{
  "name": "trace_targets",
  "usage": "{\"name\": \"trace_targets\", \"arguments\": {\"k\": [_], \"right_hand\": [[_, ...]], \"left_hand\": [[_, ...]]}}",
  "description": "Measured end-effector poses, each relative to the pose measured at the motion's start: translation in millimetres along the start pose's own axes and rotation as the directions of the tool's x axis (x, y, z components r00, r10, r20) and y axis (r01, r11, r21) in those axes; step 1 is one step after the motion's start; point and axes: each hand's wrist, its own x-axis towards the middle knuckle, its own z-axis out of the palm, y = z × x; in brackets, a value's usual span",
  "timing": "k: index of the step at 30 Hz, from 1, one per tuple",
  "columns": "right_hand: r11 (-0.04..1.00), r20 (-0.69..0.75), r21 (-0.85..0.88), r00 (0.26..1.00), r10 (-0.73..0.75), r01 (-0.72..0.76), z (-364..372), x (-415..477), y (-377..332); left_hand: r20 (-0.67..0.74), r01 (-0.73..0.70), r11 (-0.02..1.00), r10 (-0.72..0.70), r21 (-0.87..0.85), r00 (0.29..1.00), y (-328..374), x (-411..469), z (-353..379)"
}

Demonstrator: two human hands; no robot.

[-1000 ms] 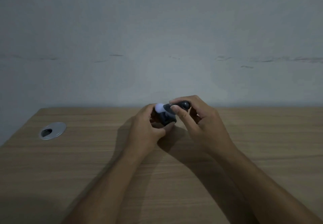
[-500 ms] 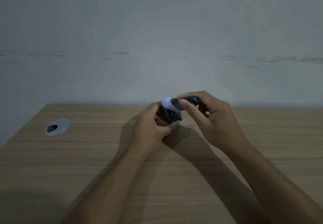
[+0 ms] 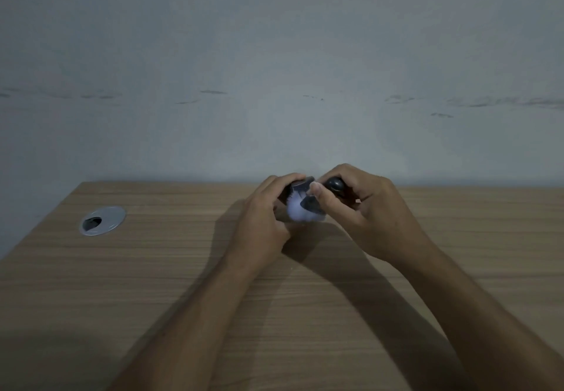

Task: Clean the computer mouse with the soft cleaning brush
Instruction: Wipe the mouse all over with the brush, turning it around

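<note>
**deskguy:** Starting at the grip: the right hand (image 3: 370,207) is clenched round the soft cleaning brush (image 3: 305,212), thumb and forefinger pinching the dark handle up by its rounded end. The pale bristle tuft points down and left, into the gap between the two hands. The left hand (image 3: 265,222) is wrapped round the computer mouse (image 3: 300,185), holding it up just off the surface (image 3: 183,283) near the far edge. Only a small dark sliver of the mouse shows above the bristles; the rest is hidden behind fingers.

**pixelnan:** So which step is that?

**deskguy:** I'd say mid-brushing. The tuft is pressed against the mouse's near side and looks smeared, so I reckon it's a stroke in progress. How much of the mouse is already done I can't tell from this.

**pixelnan:** And next?

**deskguy:** My guess: the left hand needs to turn the mouse so a fresh face comes round, while the right keeps pressure light so the bristles flick, not mash. The fingers cover a lot of the shell, so a regrip will be needed to reach those spots.

**pixelnan:** Head count?

**deskguy:** Two hands, one brush, one mouse. Besides that, one round metal cable grommet (image 3: 102,220) sits in the surface well off to the left, and there's a scuffed wall (image 3: 274,70) behind.
</note>
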Motion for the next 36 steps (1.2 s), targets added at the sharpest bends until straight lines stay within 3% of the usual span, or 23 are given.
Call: {"name": "trace_targets", "arguments": {"k": [8,13,16,18,21,25,28,33,36], "right_hand": [[0.994,-0.223,-0.059,0.972,0.079,-0.095,-1,3,5],[0.996,-0.047,-0.013,0.995,0.091,-0.092,-6,3,1],[0.99,-0.233,-0.036,0.964,0.126,-0.138,-1,3,10],[0.984,-0.311,-0.004,0.936,0.165,-0.175,3,0,15],[0.985,-0.234,0.099,0.959,0.159,-0.139,6,-3,13],[0.976,-0.266,0.148,0.944,0.194,-0.159,4,-1,14],[0.967,-0.311,0.161,0.92,0.24,-0.198,6,-4,17],[0.951,-0.242,0.26,0.943,0.229,-0.165,9,-3,12],[0.953,-0.314,0.268,0.923,0.223,-0.139,10,-3,11]], "left_hand": [[-0.022,-0.057,0.993,0.059,0.103,0.998,6,-3,-3],[-0.044,-0.037,0.998,0.039,0.048,0.998,7,-2,-1],[-0.046,-0.001,1.0,0.001,0.006,0.999,7,-4,-2],[-0.063,0.047,0.998,-0.049,-0.033,0.997,7,-4,-2],[-0.074,0.147,0.969,-0.164,-0.197,0.984,4,-3,-4],[-0.045,0.24,0.806,-0.313,-0.541,0.949,-5,5,-6],[-0.009,0.259,0.752,-0.332,-0.606,0.943,-6,7,-6],[0.027,0.276,0.701,-0.344,-0.658,0.938,-11,8,-5],[0.052,0.289,0.707,-0.336,-0.645,0.94,-13,8,-3]]}}
